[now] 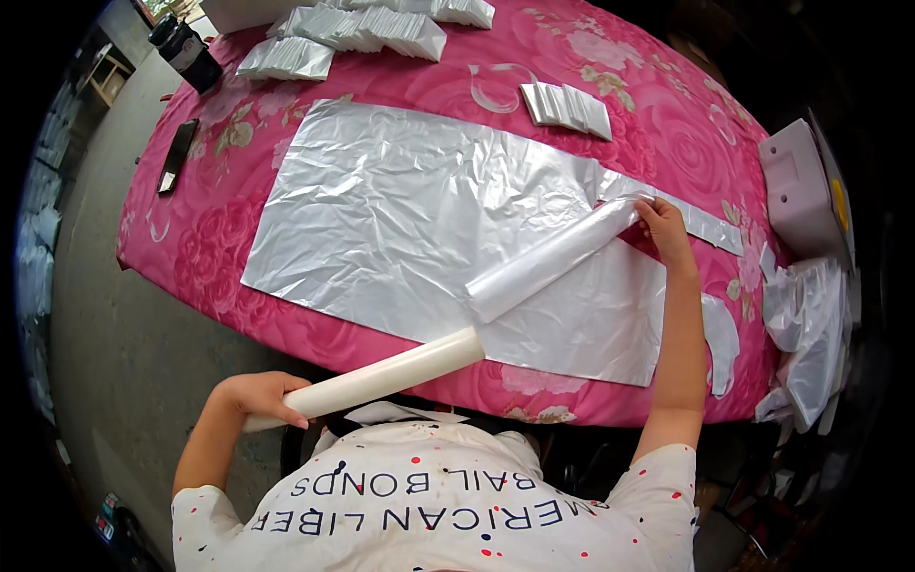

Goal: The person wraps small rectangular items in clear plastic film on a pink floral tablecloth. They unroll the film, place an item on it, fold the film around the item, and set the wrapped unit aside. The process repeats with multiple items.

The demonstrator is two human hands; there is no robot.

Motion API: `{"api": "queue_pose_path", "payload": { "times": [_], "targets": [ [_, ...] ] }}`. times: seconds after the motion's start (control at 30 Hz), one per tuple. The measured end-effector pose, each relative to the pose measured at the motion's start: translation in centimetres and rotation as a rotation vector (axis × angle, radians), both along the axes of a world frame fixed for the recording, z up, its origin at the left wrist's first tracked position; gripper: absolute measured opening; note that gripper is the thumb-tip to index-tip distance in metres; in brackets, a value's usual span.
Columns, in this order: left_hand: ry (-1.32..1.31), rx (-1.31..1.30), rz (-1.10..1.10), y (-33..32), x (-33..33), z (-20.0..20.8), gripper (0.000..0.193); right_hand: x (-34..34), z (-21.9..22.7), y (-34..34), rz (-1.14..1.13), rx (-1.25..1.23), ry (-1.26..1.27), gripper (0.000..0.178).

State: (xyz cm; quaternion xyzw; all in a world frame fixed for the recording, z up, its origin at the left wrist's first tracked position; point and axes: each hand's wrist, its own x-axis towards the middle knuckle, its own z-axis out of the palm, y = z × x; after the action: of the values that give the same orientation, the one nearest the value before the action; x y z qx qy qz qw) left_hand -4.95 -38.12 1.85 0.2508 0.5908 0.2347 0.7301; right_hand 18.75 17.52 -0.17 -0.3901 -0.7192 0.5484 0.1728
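Observation:
My left hand [267,397] is closed around the near end of a smooth cream-white tube [391,374], held slanting over the table's front edge. My right hand [662,227] pinches the far end of a rolled length of clear plastic film [553,262]. The film roll's lower end comes close to the tube's far end; whether they touch I cannot tell. Beneath both, a large wrinkled silvery plastic sheet [400,181] lies flat across the table. A narrow silvery strip [710,227] extends past my right hand.
A pink flowered cloth [195,248] covers the table. Folded silvery packets [381,30] lie in rows at the back, with a smaller group [567,110] nearer. A dark jar [186,55] and black phone-like object [178,155] sit left. A pale box [805,186] and plastic bags [805,324] are right.

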Motion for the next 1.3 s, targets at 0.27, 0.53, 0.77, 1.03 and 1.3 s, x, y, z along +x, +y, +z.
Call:
{"api": "queue_pose_path", "payload": {
  "times": [0.27,0.53,0.77,1.03,1.3],
  "targets": [
    [0.918,0.603,-0.390,16.8,1.2,3.9,0.044,-7.1,0.0,-4.9,0.306,-0.015,-0.009,0.016],
    [1.037,1.281,-0.350,19.4,5.6,-1.3,0.060,-10.0,0.4,-5.4,0.420,0.075,-0.151,0.020],
    [1.135,1.112,-0.548,17.8,7.8,-3.4,0.087,-10.3,0.6,-5.1,0.291,0.065,-0.147,0.021],
    [1.197,0.972,-0.449,17.3,12.5,-3.7,0.089,-4.5,2.6,-18.8,0.533,0.721,0.001,0.036],
    [1.173,0.975,-0.430,17.1,13.4,-3.4,0.089,-0.4,0.8,-15.1,0.251,0.966,-0.207,0.044]
  ]
}}
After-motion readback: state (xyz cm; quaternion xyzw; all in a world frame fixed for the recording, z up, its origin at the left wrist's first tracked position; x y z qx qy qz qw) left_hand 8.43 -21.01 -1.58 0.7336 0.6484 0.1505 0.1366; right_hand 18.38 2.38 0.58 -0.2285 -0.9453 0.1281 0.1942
